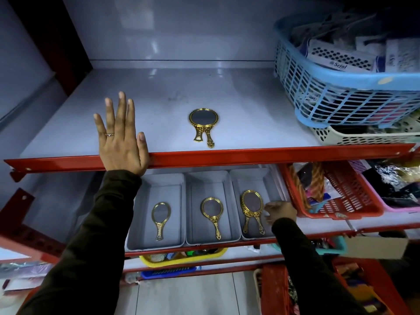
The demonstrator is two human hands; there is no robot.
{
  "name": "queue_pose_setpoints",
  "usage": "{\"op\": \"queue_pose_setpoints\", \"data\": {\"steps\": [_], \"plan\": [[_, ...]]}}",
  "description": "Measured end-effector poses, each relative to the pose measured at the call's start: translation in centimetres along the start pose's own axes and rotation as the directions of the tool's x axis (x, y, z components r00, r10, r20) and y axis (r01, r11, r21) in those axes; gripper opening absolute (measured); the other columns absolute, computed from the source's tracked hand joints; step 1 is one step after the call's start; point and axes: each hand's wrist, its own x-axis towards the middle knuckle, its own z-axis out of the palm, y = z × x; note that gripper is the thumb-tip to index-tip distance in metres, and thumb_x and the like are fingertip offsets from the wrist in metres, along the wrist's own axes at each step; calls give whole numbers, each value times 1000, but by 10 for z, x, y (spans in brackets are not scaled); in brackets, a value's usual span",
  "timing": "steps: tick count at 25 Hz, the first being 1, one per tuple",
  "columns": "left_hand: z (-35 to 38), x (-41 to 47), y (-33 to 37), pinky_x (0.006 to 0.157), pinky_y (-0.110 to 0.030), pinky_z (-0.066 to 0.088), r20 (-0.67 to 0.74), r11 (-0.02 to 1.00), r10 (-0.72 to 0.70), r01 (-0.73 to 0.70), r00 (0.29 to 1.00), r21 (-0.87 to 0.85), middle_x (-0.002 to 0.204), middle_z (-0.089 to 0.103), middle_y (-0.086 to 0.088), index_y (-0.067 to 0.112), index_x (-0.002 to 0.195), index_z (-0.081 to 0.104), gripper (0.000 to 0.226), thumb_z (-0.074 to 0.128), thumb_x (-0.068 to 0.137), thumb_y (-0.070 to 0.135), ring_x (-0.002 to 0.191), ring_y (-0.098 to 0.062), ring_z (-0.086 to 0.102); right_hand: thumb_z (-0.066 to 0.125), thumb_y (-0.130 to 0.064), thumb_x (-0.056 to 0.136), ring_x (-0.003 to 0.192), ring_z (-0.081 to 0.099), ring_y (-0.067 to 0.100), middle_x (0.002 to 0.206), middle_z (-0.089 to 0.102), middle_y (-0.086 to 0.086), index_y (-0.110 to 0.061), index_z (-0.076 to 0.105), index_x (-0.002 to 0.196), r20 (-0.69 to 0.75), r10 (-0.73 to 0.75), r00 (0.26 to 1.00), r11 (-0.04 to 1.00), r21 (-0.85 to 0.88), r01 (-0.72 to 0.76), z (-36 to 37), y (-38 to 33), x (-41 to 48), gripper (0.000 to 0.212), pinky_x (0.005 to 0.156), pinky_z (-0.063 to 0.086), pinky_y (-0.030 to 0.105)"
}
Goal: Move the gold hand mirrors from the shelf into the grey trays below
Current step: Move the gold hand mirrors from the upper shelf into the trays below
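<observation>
Gold hand mirrors point(203, 126) lie stacked on the upper shelf point(227, 98), two handles showing. Three grey trays stand side by side on the shelf below. The left tray point(159, 185) holds one oval mirror point(161, 218). One round mirror point(212, 214) lies in the middle tray point(210, 180). The right tray point(248, 178) holds stacked mirrors point(251, 209). My left hand point(120, 137) lies flat and open on the upper shelf's front edge, left of the mirrors. My right hand point(280, 212) hovers over the right tray's right side with fingers loosely curled, holding nothing.
A blue basket point(341, 87) full of packets sits on a white basket point(363, 135) at the upper shelf's right. A red basket point(336, 192) and a pink one point(400, 205) stand right of the trays. Yellow and blue baskets sit lower down.
</observation>
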Motion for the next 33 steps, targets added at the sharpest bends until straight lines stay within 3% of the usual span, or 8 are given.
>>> {"op": "queue_pose_setpoints", "data": {"steps": [4, 8, 12, 16, 20, 23, 27, 33], "plan": [[-2, 0, 0, 122, -43, -5, 4, 1000, -6, 6, 1000, -10, 162, 18, -12, 6, 154, 16, 66, 11, 96, 36, 150, -22, -1, 75, -2, 79, 50, 65, 24, 86, 76, 19, -3, 73, 85, 145, -138, 980, 985, 123, 121, -36, -56, -60, 6, 47, 52, 28], [-4, 1, -1, 122, -46, 1, 6, 1000, -9, 9, 1000, -16, 162, 18, -12, 6, 154, 18, 66, 13, 95, 35, 151, -22, -1, 78, -15, 79, 46, 58, 8, 73, 76, 9, -6, 77, 88, 448, -372, 813, 926, 121, 357, -83, -149, -151, 13, 39, 46, 18], [-4, 1, -2, 123, -43, -3, 20, 1000, -13, 14, 1000, -19, 162, 19, -11, 7, 154, 18, 66, 14, 95, 35, 151, -21, -1, 80, -18, 78, 46, 57, 9, 73, 75, 10, 0, 77, 84, 314, -591, 743, 804, 154, 575, -65, -230, -169, 19, 38, 45, 19], [-6, 1, -3, 123, -43, 1, 29, 999, -11, 12, 1000, -35, 162, 19, -10, 7, 154, 20, 65, 17, 95, 33, 151, -23, 6, 87, -26, 68, 59, 74, 19, 65, 76, 9, -2, 76, 76, 212, -540, 815, 813, -122, 570, 3, -271, -144, 27, 64, 63, 31], [-6, 1, -2, 123, -40, -3, 37, 999, -18, 19, 999, -28, 162, 19, -9, 8, 154, 18, 65, 16, 94, 34, 150, -23, 8, 93, -42, 45, 72, 75, 25, 77, 76, 8, -8, 72, 83, 208, -468, 859, 766, -388, 512, 36, -279, -116, 55, 75, 62, 38], [-5, 1, -3, 123, -41, -3, 46, 999, -25, 26, 999, -30, 162, 18, -8, 10, 154, 16, 65, 15, 94, 35, 151, -21, 6, 93, -32, 50, 76, 75, 26, 83, 75, 12, -7, 69, 88, 218, -429, 877, 782, -396, 481, 35, -284, -115, 52, 75, 63, 40], [-7, 0, -3, 123, -41, -3, 57, 999, -26, 29, 998, -43, 162, 17, -7, 10, 155, 16, 65, 15, 94, 34, 151, -21, 5, 81, -6, 76, 61, 68, 23, 69, 67, 15, 2, 65, 83, 285, -294, 912, 890, -266, 370, 29, -284, -124, 19, 63, 62, 32], [-9, 1, -1, 123, -39, -6, 85, 998, -34, 38, 996, -49, 162, 18, -8, 10, 154, 18, 66, 20, 92, 33, 151, -22, 7, 78, -12, 80, 56, 64, 20, 68, 64, 12, 3, 67, 98, 306, -298, 904, 895, -240, 376, 29, -279, -126, 26, 68, 61, 31]]}}
